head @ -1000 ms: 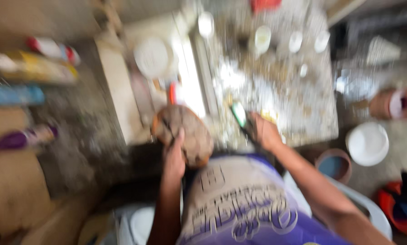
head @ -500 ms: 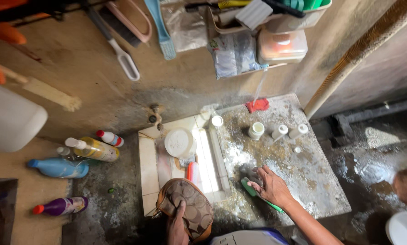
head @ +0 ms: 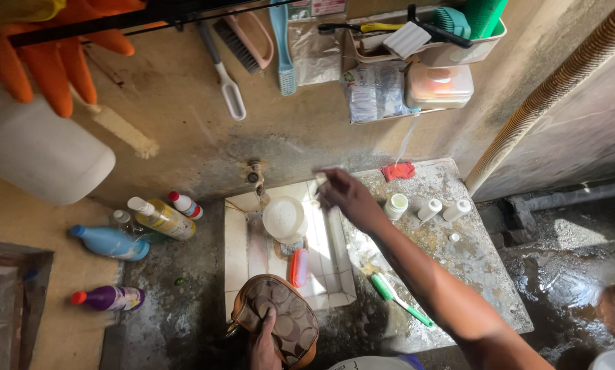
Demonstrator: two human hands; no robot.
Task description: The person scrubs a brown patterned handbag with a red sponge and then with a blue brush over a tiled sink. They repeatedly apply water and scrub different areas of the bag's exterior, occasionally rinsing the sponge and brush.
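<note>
Since half a second ago the right hand point(head: 347, 195) has left the green toothbrush point(head: 398, 299) on the stone slab point(head: 489, 270) and stretched forward to the far edge of the tiled basin point(head: 237, 243), near the wall tap point(head: 254, 173). Its fingers are pinched together around something small and pale, too blurred to name. The toothbrush now lies free on the slab, well behind that hand and under the forearm, its long axis running diagonally, bristle head toward the basin and handle toward the slab's near right corner.

Down at the near edge of the basin, the left hand point(head: 265, 342) grips a brown patterned purse point(head: 280, 318) from below, thumb and fingers spread over its face. The purse sits tilted against the basin's near rim, its long axis roughly along that rim, rounded top pointing away from the person. It is well apart from the right hand, with the basin between them.

Inside the basin lie one white upturned bowl point(head: 284, 218) and one red scrub brush point(head: 298, 266), the brush lengthwise front to back. Three small white bottles point(head: 429, 209) stand in a row on the slab just right of the right hand. Four cleaning bottles point(head: 158, 218) lie on the floor left of the basin.
</note>
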